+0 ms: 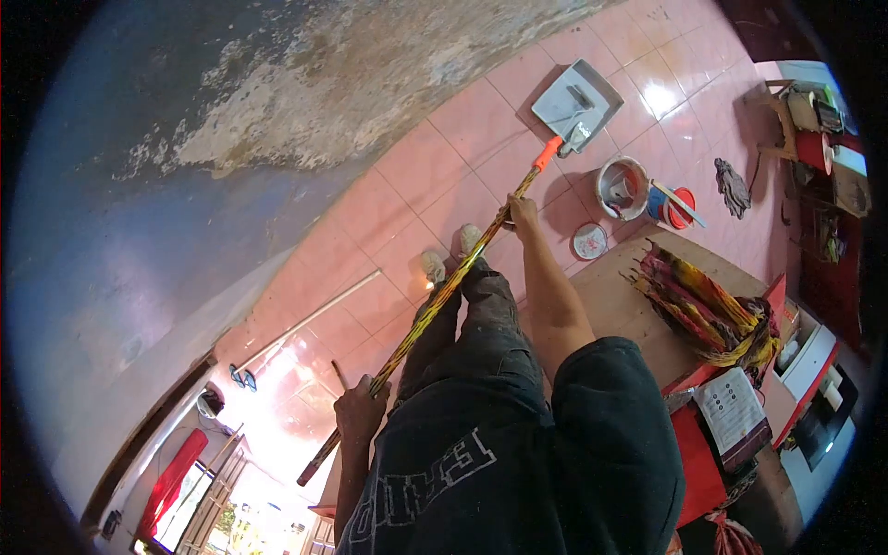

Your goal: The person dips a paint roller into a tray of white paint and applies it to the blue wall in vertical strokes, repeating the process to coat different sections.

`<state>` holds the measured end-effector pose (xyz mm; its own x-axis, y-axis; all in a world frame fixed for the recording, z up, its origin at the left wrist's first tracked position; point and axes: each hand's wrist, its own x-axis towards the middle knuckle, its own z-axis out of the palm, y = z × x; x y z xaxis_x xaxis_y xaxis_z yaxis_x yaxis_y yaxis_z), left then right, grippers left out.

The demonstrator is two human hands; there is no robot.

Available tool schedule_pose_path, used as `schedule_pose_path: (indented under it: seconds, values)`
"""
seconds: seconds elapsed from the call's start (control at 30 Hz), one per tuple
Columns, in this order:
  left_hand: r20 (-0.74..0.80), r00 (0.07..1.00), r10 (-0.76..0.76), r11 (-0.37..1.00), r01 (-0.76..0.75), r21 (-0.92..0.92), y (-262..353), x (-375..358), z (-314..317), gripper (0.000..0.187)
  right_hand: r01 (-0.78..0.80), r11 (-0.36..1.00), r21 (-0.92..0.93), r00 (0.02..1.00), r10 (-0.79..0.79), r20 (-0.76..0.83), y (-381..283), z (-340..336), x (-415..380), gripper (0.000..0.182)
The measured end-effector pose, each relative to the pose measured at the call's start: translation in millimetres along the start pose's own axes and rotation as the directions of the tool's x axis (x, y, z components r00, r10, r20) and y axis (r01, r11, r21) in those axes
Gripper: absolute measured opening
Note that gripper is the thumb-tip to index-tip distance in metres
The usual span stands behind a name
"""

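My left hand [361, 409] is closed round the lower part of a long yellow-and-black patterned pole [427, 316]. Higher up, near the orange grip [548, 153], my right hand [523, 213] wraps the same pole. It slants across my legs toward a grey paint tray [606, 90] on the floor. Beyond the grip, the head over the tray looks like a paint roller, though its details are too small to tell. Right of the pole stand a paint-stained bucket [610, 196] and a round lid [589, 241].
A blue-and-red bucket [680, 211] has a stick across it. On my right is a wooden table [615, 287] with a colourful cloth [708, 310]. A peeling wall [287, 111] runs along the left. A thin pole [314, 316] and a dark rag [732, 188] lie on the pink tiles.
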<state>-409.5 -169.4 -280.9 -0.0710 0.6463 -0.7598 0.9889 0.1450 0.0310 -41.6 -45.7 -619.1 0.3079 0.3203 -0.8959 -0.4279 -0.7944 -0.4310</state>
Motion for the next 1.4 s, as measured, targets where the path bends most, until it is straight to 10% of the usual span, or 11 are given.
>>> schedule_pose_path:
  seconds: [0.57, 0.77, 0.83, 0.97, 1.03, 1.13, 1.27, 1.4]
  values:
    - [0.089, 0.975, -0.205, 0.978, 0.200, 0.062, -141, -76, 58, 0.037, 0.287, 0.855, -0.431, 0.928, -0.360, -0.097, 169, 79, -59, 0.033]
    - [0.128, 0.971, -0.202, 0.972, 0.215, -0.099, -134, -66, 42, 0.036, 0.122, 0.958, -0.258, 0.991, -0.133, -0.023, 185, 85, -61, 0.037]
    - [0.155, 0.965, -0.213, 0.962, 0.234, -0.137, -131, -72, 28, 0.036, 0.125, 0.975, 0.181, 0.992, -0.129, 0.006, 134, 108, -140, 0.037]
    - [0.180, 0.976, -0.124, 0.937, 0.175, -0.303, -184, -114, 27, 0.038, 0.255, 0.967, -0.001, 0.958, -0.253, -0.134, 248, 121, -56, 0.037]
    - [0.347, 0.875, -0.339, 0.888, 0.419, -0.189, -213, -137, 21, 0.040, 0.261, 0.964, -0.041, 0.954, -0.264, -0.143, 247, 116, -52, 0.037]
    - [0.333, 0.885, -0.325, 0.778, 0.450, -0.439, -255, -163, 48, 0.041, 0.200, 0.972, -0.128, 0.961, -0.220, -0.171, 236, 117, -43, 0.036]
    - [0.189, 0.912, -0.365, 0.888, 0.402, -0.225, -175, -134, 3, 0.037, 0.026, 0.997, 0.077, 0.992, -0.016, -0.129, 127, 114, -114, 0.044]
    - [0.185, 0.919, -0.348, 0.897, 0.384, -0.222, -151, -117, -6, 0.037, 0.202, 0.972, -0.116, 0.958, -0.221, -0.184, 146, 102, -35, 0.036]
